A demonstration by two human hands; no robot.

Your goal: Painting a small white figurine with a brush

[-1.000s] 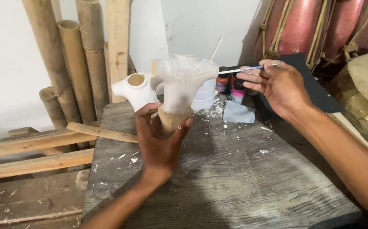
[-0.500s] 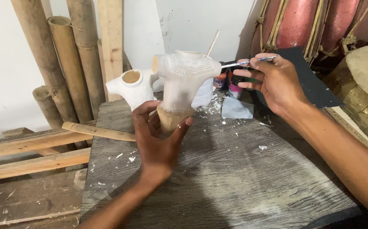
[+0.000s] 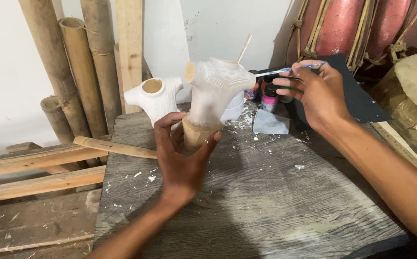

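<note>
head view: the left hand wraps its grip around the tan base of a white torso figure standing upright on the grey tabletop — the right hand pinches a thin paintbrush just beside the figure's shoulder. small paint bottles sit behind; a second white torso rests left.

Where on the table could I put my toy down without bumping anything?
The near half of the grey table, between the left hand and the right forearm, is bare but for white crumbs. The far edge is crowded: white torso figure, second figure, paint bottles, grey scrap.
</note>
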